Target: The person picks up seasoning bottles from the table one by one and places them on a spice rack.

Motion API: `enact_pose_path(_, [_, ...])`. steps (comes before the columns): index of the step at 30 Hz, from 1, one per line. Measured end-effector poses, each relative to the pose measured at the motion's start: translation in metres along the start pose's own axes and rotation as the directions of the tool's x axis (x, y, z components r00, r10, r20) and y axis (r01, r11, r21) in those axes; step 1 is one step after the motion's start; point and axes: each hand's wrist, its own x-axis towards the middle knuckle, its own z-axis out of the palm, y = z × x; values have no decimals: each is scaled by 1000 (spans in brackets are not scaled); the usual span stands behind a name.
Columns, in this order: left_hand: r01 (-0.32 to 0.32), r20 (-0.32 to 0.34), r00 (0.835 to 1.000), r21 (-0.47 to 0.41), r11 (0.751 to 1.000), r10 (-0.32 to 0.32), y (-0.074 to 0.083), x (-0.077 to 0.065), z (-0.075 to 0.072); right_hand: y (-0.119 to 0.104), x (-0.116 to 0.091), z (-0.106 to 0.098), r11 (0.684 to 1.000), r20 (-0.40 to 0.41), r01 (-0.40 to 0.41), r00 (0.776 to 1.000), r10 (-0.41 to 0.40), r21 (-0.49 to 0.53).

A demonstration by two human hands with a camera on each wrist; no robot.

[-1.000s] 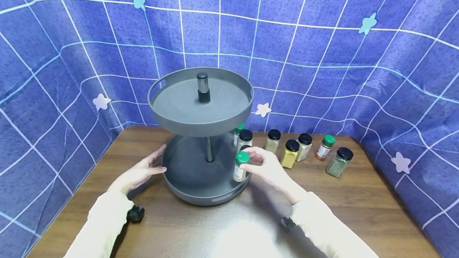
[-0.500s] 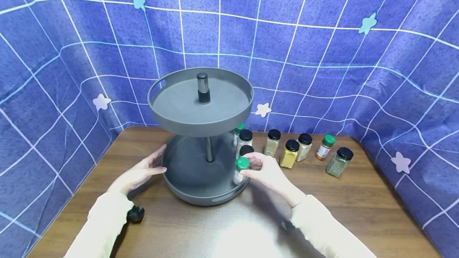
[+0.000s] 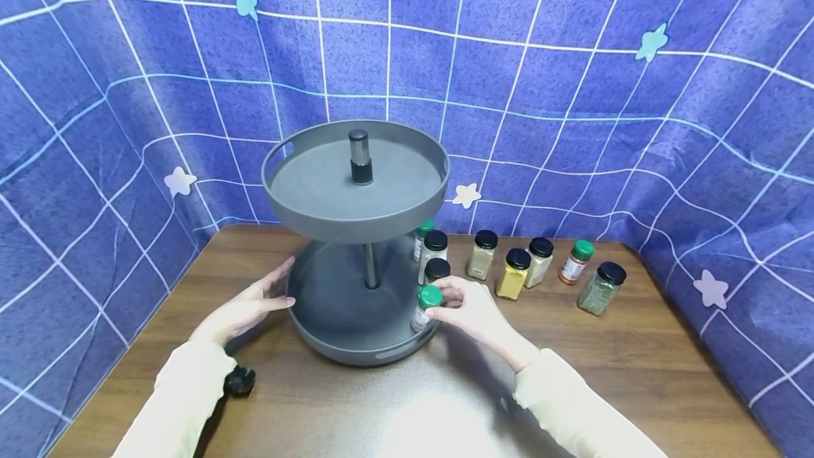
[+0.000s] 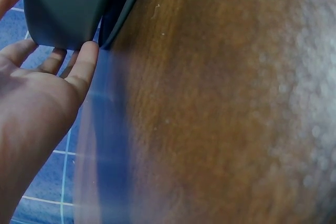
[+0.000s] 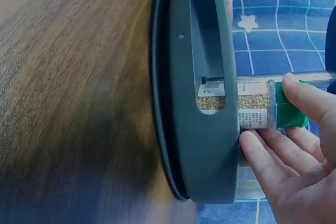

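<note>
A two-tier grey turntable organizer [image 3: 356,207] stands on the table. In the head view my right hand [image 3: 473,309] holds a green-capped spice jar [image 3: 421,318] at the right front inside the lower tray [image 3: 343,345]. The right wrist view shows the jar's tan granules [image 5: 254,102] partly through the tray wall's slot, with my thumb on the green cap [image 5: 289,109] and my fingers alongside. My left hand [image 3: 251,306] rests its fingers against the lower tray's left side; the left wrist view shows those fingertips [image 4: 90,48] at the tray wall [image 4: 68,14].
Behind the held jar, a black-lidded jar [image 3: 437,271], another black-lidded jar [image 3: 434,253] and a green-capped jar [image 3: 422,237] line the lower tray's right side. Several more spice jars, including a yellow one [image 3: 514,274], stand right on the wooden table [image 3: 636,373]. Blue grid cloth [image 3: 509,90] surrounds it.
My right hand has brought the green-capped jar lower and toward the front of the lower tray, uncovering the black-lidded jar behind. The left hand stays in place.
</note>
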Motion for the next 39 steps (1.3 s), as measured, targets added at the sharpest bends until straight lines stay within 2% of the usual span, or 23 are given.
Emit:
enact_pose_path(9, [7, -1, 1000, 1, 1000, -7, -1, 0, 0, -3, 0, 3, 995, -25, 6, 1000, -9, -100])
enact_pose_path(17, [19, -7, 1000, 2, 1000, -19, 0, 0, 0, -5, 0, 3, 989, -52, 11, 998, -19, -145])
enact_pose_path(29, [21, -11, 1000, 18, 1000, -21, 2, -2, 0, -16, -2, -17, 995, -31, 82, 996, -83, -55])
enact_pose_path(39, [22, -10, 1000, 21, 1000, -22, 2, -1, 2, -6, -6, -33, 984, -87, 101, 990, -114, -147])
